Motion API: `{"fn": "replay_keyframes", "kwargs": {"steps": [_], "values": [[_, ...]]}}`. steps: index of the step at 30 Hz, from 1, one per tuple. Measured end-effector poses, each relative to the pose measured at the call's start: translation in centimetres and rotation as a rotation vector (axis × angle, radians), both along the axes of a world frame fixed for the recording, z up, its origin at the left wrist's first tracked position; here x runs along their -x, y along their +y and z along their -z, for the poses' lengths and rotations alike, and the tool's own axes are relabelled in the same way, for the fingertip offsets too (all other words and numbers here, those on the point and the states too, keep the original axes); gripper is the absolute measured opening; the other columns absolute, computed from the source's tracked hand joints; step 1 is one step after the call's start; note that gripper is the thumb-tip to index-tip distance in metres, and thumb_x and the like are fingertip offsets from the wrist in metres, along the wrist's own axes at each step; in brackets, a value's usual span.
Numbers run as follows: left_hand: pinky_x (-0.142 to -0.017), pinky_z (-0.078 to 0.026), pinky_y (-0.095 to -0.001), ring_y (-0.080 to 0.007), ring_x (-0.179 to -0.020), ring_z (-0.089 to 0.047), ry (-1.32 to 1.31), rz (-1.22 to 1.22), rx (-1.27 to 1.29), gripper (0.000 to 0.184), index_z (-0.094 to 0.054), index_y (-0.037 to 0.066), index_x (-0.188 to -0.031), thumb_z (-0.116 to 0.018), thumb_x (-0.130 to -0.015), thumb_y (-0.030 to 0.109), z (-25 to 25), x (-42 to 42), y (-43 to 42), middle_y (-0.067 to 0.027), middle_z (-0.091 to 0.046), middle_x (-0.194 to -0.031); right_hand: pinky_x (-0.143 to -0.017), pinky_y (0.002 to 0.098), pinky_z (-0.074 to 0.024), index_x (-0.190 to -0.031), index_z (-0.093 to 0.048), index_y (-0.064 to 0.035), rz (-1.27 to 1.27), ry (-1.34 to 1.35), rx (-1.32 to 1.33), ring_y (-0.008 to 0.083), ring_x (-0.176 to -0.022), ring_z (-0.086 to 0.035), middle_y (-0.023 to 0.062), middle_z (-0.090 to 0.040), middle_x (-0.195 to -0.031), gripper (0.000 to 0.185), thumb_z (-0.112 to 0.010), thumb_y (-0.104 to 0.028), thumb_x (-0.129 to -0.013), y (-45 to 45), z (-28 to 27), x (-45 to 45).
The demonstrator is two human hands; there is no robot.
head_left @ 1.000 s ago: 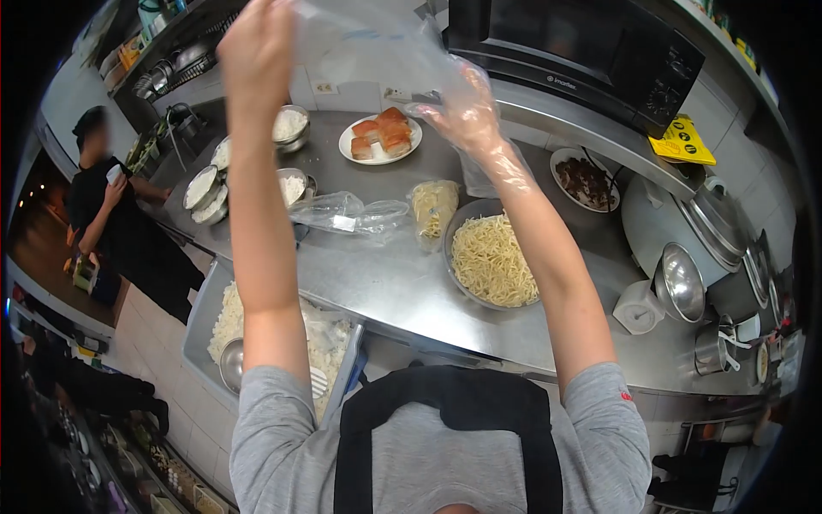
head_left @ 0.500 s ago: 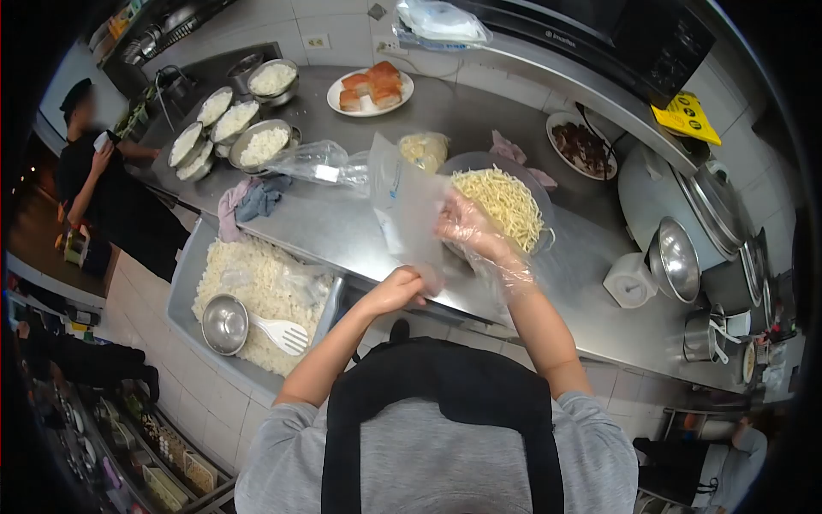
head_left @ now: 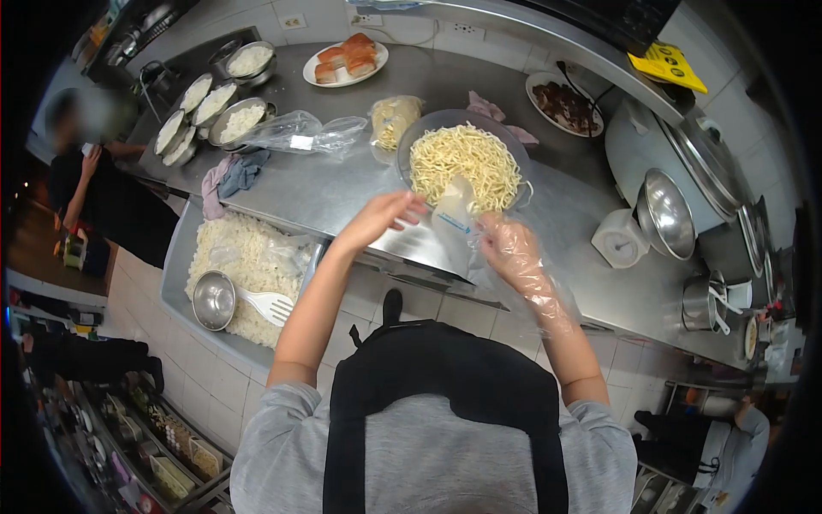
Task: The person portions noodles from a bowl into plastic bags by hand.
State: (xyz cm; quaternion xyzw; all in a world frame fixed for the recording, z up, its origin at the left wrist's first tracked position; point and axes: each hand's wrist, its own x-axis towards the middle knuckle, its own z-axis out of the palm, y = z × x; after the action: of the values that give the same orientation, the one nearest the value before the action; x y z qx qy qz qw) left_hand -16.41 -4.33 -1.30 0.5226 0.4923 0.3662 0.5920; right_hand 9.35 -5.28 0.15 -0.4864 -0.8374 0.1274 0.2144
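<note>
A clear plastic glove covers my right hand point(head_left: 512, 250), whose fingers pinch a translucent bag with blue print point(head_left: 454, 211). The bag hangs over the near edge of a wide bowl of noodles point(head_left: 467, 163). My left hand point(head_left: 381, 221) is bare, its fingers apart just left of the bag, with nothing in them. Behind the left hand lies a knotted bag of noodles point(head_left: 395, 122), and farther left are crumpled clear bags point(head_left: 308, 135) on the steel counter.
A grey bin of rice point(head_left: 244, 257) with a metal bowl and slotted spoon stands at left. Rice bowls point(head_left: 216, 104), pork plate point(head_left: 346, 62), dark meat plate point(head_left: 562, 104), scale point(head_left: 620, 240) and large pot point(head_left: 655, 163) surround the counter. A person point(head_left: 94, 188) stands far left.
The printed bag went from raised overhead to low by the noodle bowl. My left hand came down, now apart from the bag with its fingers spread. My right hand lowered with the bag.
</note>
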Motion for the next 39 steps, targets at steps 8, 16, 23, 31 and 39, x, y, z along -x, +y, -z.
{"fn": "replay_keyframes", "kwargs": {"steps": [8,16,23,31,39], "values": [[-0.065,-0.048,-0.0213,-0.0096,-0.072,-0.063,-0.002,0.180,-0.056,0.017,-0.068,-0.001,-0.093,-0.063,-0.085,0.014,-0.8,-4.0,0.1,-0.0061,-0.069,-0.079,-0.070,0.0451,-0.0481,-0.098,-0.055,-0.0077,-0.023,0.087,-0.003,0.0336,-0.079,-0.060,0.0137,-0.060,-0.078,0.024,-0.062,-0.013,-0.076,-0.2,-1.0,-3.4],[-0.056,-0.040,-0.0177,-0.0010,-0.062,-0.050,-0.144,-0.036,-0.130,0.016,-0.054,0.006,-0.073,-0.069,-0.078,0.003,0.1,-5.9,-1.7,0.0044,-0.057,-0.067,-0.068,0.0403,-0.0461,-0.097,-0.060,-0.0035,0.080,0.336,-0.302,0.0304,-0.075,-0.059,0.0102,-0.062,-0.085,0.031,-0.069,-0.025,-0.077,0.2,-3.2,-4.4],[-0.057,-0.043,-0.0204,-0.0044,-0.065,-0.050,-0.144,-0.132,-0.247,0.008,-0.055,0.008,-0.077,-0.061,-0.083,0.008,-1.0,-3.7,-2.5,0.0031,-0.054,-0.071,-0.065,0.0285,-0.0479,-0.089,-0.062,-0.0030,0.241,0.543,0.049,0.0147,-0.069,-0.058,0.0078,-0.062,-0.079,0.020,-0.072,-0.014,-0.075,0.7,-1.7,-4.3],[-0.051,-0.038,-0.0164,-0.0021,-0.060,-0.048,-0.185,-0.424,-0.339,0.023,-0.051,0.011,-0.079,-0.068,-0.076,-0.004,-4.5,4.1,-3.2,0.0047,-0.054,-0.069,-0.068,0.0270,-0.0496,-0.090,-0.061,0.0013,-0.062,0.918,0.517,0.0134,-0.077,-0.060,0.0049,-0.062,-0.082,0.013,-0.065,-0.008,-0.083,0.0,-7.0,2.5],[-0.054,-0.041,-0.0215,-0.0062,-0.057,-0.048,-0.184,-0.573,-0.325,0.016,-0.051,0.007,-0.078,-0.065,-0.076,0.000,-0.6,6.1,-2.2,0.0029,-0.049,-0.063,-0.051,0.0260,-0.0392,-0.071,-0.057,-0.0025,-0.035,0.720,0.513,0.0111,-0.057,-0.050,0.0024,-0.055,-0.062,0.020,-0.059,-0.018,-0.083,6.1,-1.7,9.2]]}}
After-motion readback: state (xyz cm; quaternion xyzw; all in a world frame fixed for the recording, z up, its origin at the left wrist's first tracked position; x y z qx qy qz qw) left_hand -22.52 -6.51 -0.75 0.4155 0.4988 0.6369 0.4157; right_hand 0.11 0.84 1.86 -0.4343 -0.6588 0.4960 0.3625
